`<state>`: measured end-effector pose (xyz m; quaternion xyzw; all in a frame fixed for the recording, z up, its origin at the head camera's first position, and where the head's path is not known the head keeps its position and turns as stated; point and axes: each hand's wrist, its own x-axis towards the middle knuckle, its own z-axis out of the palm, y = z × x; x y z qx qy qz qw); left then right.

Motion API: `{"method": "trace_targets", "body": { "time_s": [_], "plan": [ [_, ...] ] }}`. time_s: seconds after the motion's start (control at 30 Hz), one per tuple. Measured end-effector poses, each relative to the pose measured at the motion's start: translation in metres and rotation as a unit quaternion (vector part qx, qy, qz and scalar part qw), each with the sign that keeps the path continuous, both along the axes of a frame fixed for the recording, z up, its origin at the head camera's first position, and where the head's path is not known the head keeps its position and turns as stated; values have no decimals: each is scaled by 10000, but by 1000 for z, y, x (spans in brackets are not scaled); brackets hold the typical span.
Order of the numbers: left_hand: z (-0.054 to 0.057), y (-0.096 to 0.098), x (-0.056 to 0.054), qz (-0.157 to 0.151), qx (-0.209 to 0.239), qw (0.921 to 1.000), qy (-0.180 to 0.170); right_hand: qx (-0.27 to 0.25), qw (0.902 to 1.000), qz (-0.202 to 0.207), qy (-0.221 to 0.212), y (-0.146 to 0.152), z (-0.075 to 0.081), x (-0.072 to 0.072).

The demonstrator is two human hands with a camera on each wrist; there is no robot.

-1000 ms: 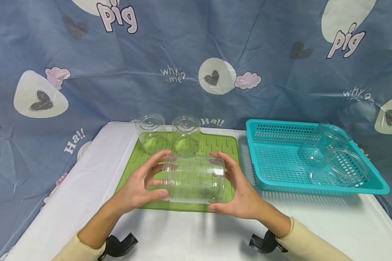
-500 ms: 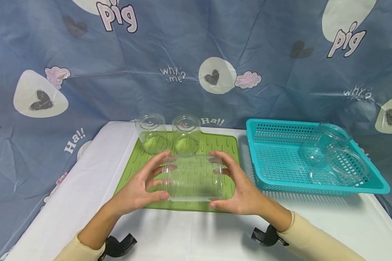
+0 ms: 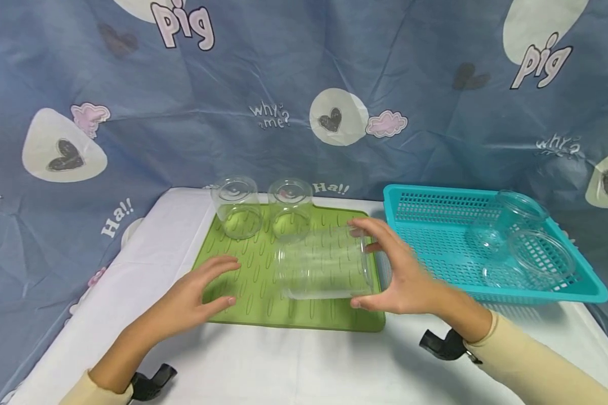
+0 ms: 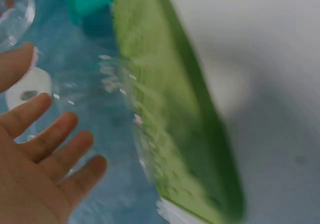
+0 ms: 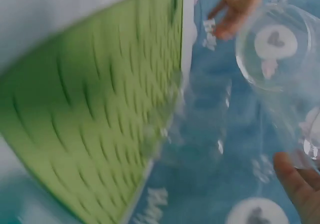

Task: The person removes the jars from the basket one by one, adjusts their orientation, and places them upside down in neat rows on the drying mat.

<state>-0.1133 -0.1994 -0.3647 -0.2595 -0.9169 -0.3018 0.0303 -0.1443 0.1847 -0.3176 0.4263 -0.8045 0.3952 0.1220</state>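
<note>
A clear glass jar [image 3: 324,264] lies sideways in the air over the green drying mat [image 3: 253,304]. My right hand [image 3: 397,275] grips it around its right end, thumb below and fingers above. To its left, my left hand [image 3: 197,292] is apart from the jar, fingers spread with nothing in them. In the left wrist view the left hand [image 4: 45,154] shows its palm and stretched fingers. The right wrist view has the jar [image 5: 285,79] above the right fingers [image 5: 295,184]. Two more clear jars [image 3: 237,208] stand upside down at the mat's back left.
A turquoise perforated basket [image 3: 425,247] sits right of the mat, with two clear jars [image 3: 539,259] lying in its right side. A white cloth [image 3: 294,365] covers the table. Behind it hangs a blue printed curtain [image 3: 284,67].
My left hand has let go of the jar and moved left and down. My right hand has carried the jar to the right and slightly up, tilting it a little.
</note>
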Motion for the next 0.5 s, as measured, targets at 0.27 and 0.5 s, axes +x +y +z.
{"method": "trace_targets", "body": {
  "time_s": [0.27,0.5],
  "plan": [
    [-21,-27,-15,374,-995,9938,-316,885,9924,-714,477,20,33,-19],
    [-30,-30,-17,434,-1301,9880,-706,1442,9849,-890,355,29,41,-24]
  ]
}}
